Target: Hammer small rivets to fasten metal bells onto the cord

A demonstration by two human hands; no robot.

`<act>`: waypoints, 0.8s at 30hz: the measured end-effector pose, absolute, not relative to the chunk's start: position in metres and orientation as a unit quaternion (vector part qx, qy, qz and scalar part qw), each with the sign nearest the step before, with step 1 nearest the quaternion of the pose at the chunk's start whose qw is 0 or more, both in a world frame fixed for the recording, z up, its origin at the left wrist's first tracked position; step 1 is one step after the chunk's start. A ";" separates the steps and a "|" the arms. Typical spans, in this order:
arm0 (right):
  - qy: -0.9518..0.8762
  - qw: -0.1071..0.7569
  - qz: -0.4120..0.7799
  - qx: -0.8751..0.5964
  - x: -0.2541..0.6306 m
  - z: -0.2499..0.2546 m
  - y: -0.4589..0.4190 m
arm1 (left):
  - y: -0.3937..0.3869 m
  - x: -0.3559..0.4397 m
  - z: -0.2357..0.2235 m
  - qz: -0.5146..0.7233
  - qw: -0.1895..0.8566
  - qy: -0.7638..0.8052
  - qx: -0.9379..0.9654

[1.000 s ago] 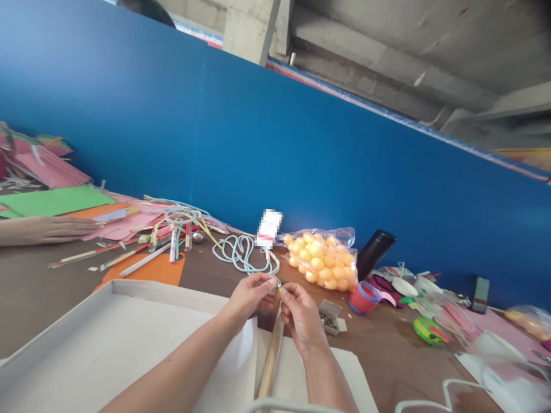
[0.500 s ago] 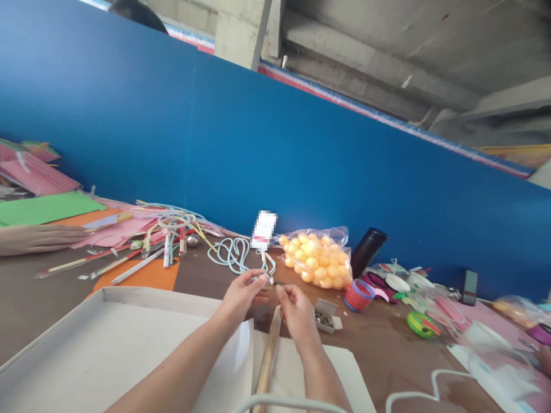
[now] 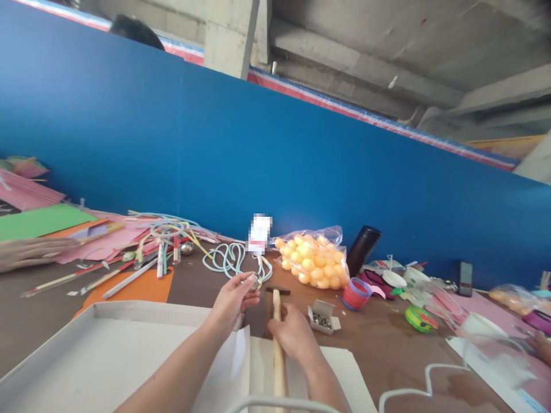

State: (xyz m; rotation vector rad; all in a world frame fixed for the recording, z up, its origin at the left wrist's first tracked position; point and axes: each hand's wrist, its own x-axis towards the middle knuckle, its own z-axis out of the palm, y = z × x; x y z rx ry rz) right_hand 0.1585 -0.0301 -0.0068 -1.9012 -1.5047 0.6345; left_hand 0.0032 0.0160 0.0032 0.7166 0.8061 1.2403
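Observation:
My left hand (image 3: 235,301) pinches a shiny silver ball (image 3: 255,281), perhaps a small bell, between thumb and fingers. Beside it my right hand (image 3: 293,332) is closed around the wooden handle of a hammer (image 3: 279,364), whose dark head points away from me. A small open cardboard box (image 3: 329,326) of metal tacks or similar small pieces stands just right of my right hand. Below my hands lies pale card (image 3: 342,367), under the hammer handle. Light-blue cord (image 3: 228,259) lies coiled beyond my left hand, joined to a white badge (image 3: 259,232) that leans on the blue panel.
A shallow white tray (image 3: 142,355) fills the near left. Behind are a bag of orange balls (image 3: 316,261), a black bottle (image 3: 364,249) and a red-and-blue roll (image 3: 356,293). Craft sticks and paper clutter the left, where another person's hand (image 3: 34,252) rests. A blue panel (image 3: 275,149) bounds the back.
My right hand has come away from the silver ball and taken hold of the hammer handle lower down. My left hand has shifted slightly left, still holding the ball.

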 end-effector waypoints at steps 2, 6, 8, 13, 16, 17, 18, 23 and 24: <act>-0.565 0.347 0.269 -0.698 0.159 -0.003 -0.030 | 0.017 0.002 0.002 0.557 0.689 0.348 0.307; -0.552 0.422 0.312 -0.648 0.148 0.006 -0.038 | 0.019 0.000 0.000 0.565 0.691 0.348 0.288; -0.538 0.487 0.335 -0.602 0.140 0.012 -0.046 | 0.020 0.000 -0.001 0.572 0.687 0.350 0.280; -0.574 0.555 0.267 -0.540 0.132 0.016 -0.061 | 0.025 0.000 -0.003 0.602 0.674 0.340 0.260; -0.608 0.541 0.212 -0.541 0.133 0.012 -0.064 | 0.027 -0.001 -0.003 0.619 0.663 0.337 0.253; -0.620 0.534 0.197 -0.539 0.134 0.011 -0.064 | 0.028 -0.001 -0.003 0.624 0.659 0.336 0.251; -0.632 0.527 0.185 -0.537 0.134 0.010 -0.064 | 0.028 -0.001 -0.003 0.630 0.655 0.335 0.250; -0.692 0.451 0.155 -0.542 0.130 0.006 -0.065 | 0.028 -0.001 -0.004 0.652 0.640 0.331 0.234; -0.696 0.444 0.150 -0.544 0.129 0.006 -0.066 | 0.029 -0.001 -0.004 0.654 0.640 0.331 0.232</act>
